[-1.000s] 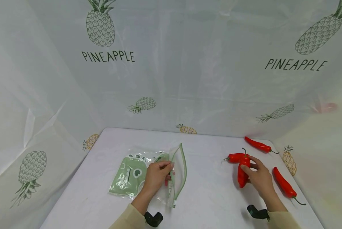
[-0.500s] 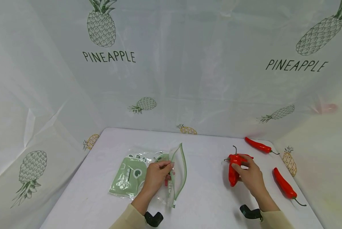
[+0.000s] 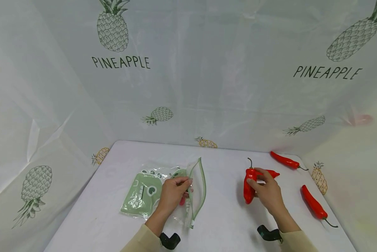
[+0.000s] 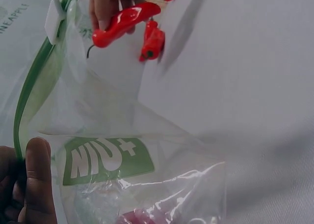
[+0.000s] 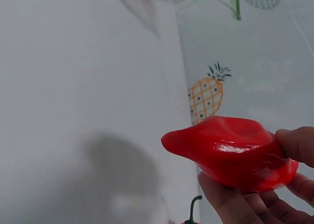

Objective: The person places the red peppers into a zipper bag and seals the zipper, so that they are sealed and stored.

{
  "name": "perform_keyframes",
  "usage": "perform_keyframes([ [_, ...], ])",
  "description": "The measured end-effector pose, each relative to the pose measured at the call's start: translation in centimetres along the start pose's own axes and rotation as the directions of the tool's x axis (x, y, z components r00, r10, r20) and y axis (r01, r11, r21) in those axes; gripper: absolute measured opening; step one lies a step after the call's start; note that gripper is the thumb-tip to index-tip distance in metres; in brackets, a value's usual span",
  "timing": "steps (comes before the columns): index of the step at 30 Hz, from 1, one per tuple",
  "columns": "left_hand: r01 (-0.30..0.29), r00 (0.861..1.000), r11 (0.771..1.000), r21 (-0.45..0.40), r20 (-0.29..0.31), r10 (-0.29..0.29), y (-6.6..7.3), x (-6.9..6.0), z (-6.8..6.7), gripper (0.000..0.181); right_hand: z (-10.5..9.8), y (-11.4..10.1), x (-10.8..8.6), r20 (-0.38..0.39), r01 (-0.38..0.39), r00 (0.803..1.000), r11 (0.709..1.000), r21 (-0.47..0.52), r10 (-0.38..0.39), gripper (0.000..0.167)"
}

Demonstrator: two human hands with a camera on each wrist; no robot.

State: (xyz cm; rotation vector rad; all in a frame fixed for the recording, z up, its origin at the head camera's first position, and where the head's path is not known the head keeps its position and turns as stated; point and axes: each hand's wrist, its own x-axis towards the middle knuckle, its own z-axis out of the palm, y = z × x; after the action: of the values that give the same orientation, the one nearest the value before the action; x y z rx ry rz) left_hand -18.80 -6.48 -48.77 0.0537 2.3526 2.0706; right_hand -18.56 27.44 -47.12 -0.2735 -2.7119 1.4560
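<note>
In the head view my left hand (image 3: 172, 194) pinches the opening edge of a clear zip bag (image 3: 144, 196) with green print. The green-edged mouth (image 4: 29, 87) stands apart in the left wrist view, with a white slider (image 4: 54, 20) on it. Something red (image 4: 142, 217) shows through the bag's plastic. My right hand (image 3: 268, 192) holds a red chili pepper (image 3: 248, 190) between thumb and fingers, above the table and right of the bag. In the right wrist view, that glossy pepper (image 5: 225, 150) has its tip pointing left. Another red pepper (image 3: 273, 173) lies behind the hand, partly hidden.
Two more red peppers lie at the right: one pepper (image 3: 284, 160) near the back corner, another pepper (image 3: 314, 203) near the right edge. The white table (image 3: 223, 224) is surrounded by a pineapple-print curtain (image 3: 207, 87).
My right hand has carried the chili pepper left, toward the bag, past the pepper lying behind it. My left hand and the bag have stayed almost still.
</note>
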Motion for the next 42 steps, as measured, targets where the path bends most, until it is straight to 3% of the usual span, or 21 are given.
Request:
perform_keyframes([
  [13, -0.028, 1.0, 0.999, -0.019, -0.002, 0.028, 0.3, -0.1, 0.2, 0.027, 2.5, -1.7, -0.3, 0.049, 0.018, 0.999, 0.998, 0.055, -0.02, 0.071],
  [24, -0.035, 0.999, 0.999, -0.026, 0.001, 0.035, 0.6, -0.1, 0.4, 0.024, 5.9, -4.7, -1.2, 0.107, 0.054, 0.992, 0.994, 0.093, -0.064, 0.06],
  [35, -0.042, 0.999, 0.999, 0.02, 0.018, 0.041, 0.2, 0.1, 0.5, 0.027, 8.5, -7.6, -3.3, 0.217, 0.1, 0.969, 0.99, 0.103, -0.121, 0.054],
  [42, -0.06, 0.998, 0.996, 0.058, 0.037, 0.058, 0.7, -0.5, 1.2, 0.024, 9.5, -8.4, -3.6, 0.273, 0.096, 0.955, 0.991, 0.09, -0.117, 0.053],
])
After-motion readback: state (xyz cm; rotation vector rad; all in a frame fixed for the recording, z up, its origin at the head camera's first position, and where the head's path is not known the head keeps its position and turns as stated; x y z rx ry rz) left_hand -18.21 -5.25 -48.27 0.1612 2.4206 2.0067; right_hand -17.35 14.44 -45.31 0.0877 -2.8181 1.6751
